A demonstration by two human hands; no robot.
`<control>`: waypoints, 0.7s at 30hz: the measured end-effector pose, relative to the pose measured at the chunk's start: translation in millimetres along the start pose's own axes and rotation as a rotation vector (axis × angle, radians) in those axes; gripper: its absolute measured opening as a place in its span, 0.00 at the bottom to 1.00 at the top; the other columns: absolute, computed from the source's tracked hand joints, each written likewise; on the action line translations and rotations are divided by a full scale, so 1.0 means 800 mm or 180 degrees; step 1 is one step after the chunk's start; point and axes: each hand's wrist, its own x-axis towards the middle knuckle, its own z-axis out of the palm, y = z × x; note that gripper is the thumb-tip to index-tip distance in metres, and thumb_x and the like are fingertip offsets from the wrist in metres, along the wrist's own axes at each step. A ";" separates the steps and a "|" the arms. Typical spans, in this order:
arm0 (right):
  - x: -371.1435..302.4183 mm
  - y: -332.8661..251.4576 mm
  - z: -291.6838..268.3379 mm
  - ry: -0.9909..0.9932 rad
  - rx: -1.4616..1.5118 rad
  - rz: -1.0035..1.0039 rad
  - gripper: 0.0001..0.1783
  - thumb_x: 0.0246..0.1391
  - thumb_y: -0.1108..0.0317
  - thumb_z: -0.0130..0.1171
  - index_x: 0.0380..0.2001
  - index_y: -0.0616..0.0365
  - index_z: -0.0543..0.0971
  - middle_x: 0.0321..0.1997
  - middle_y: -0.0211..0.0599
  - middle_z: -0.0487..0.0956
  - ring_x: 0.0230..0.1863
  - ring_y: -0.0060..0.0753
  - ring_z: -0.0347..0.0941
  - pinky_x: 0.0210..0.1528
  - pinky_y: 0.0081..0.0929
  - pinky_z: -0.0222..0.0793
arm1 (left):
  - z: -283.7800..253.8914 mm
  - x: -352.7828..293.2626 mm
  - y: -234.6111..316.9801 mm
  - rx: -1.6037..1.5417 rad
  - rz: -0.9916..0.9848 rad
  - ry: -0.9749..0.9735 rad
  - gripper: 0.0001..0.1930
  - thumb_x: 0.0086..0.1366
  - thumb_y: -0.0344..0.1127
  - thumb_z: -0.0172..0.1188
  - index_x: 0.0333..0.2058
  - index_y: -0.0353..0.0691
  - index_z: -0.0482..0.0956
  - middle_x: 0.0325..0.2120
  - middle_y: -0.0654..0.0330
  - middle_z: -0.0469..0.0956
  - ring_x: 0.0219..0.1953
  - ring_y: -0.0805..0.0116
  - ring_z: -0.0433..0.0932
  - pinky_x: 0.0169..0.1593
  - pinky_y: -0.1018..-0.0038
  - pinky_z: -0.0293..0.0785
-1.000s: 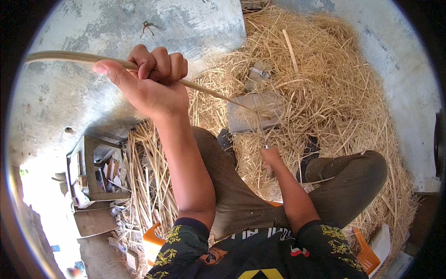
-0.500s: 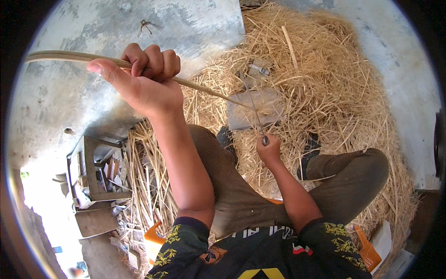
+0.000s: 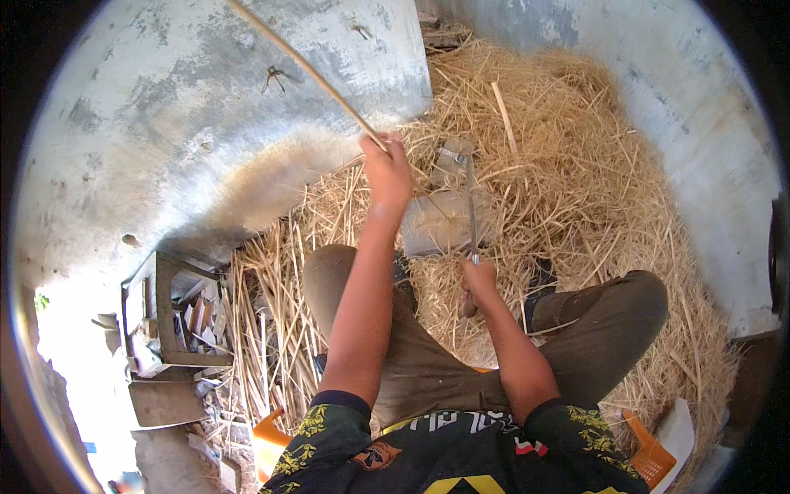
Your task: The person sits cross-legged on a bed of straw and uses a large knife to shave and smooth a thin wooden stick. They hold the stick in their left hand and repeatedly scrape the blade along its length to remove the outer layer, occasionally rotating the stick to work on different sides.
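A long, thin, tan cane (image 3: 309,70) slants from the upper edge down into my left hand (image 3: 388,174), whose fingers are wrapped round it. Past that hand, a thin end seems to run down toward a grey block (image 3: 428,226) in front of me. Close to the block, my right hand (image 3: 480,281) grips the handle of a long, narrow knife (image 3: 471,206). Its blade points away from me and crosses the block's right part. The cane and the blade are apart.
A deep heap of straw-like shavings (image 3: 576,165) surrounds the block and my feet. Cut strips (image 3: 280,305) lie left of my leg, beside a wooden frame (image 3: 164,309) holding scraps. Grey walls (image 3: 346,49) stand ahead. Orange chair parts (image 3: 267,440) show beside me.
My left hand has moved right and slightly down, and the cane now slopes more steeply. The knife has turned more upright, with my right hand slightly lower.
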 end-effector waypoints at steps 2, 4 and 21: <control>-0.017 -0.053 -0.010 0.0121 0.0220 -0.0443 0.15 0.50 0.65 0.61 0.17 0.56 0.68 0.12 0.28 0.65 0.09 0.24 0.60 0.12 0.29 0.59 | 0.021 -0.026 0.000 -0.0095 -0.0019 -0.0148 0.14 0.74 0.41 0.49 0.45 0.33 0.63 0.21 0.53 0.74 0.23 0.63 0.74 0.30 0.64 0.70; -0.036 -0.098 -0.022 0.0068 0.0673 -0.0787 0.15 0.50 0.66 0.62 0.17 0.56 0.68 0.11 0.27 0.64 0.08 0.23 0.59 0.12 0.27 0.59 | 0.035 -0.044 -0.010 -0.0191 -0.0065 -0.0372 0.16 0.75 0.43 0.46 0.46 0.33 0.65 0.20 0.54 0.73 0.22 0.63 0.74 0.29 0.66 0.68; -0.157 -0.253 -0.240 0.0211 0.0622 -0.1255 0.07 0.54 0.69 0.60 0.29 0.56 0.71 0.10 0.18 0.57 0.09 0.13 0.53 0.12 0.21 0.52 | -0.034 -0.152 0.183 -0.2235 -0.0311 -0.2846 0.10 0.75 0.40 0.48 0.45 0.40 0.68 0.24 0.67 0.67 0.23 0.78 0.67 0.26 0.78 0.65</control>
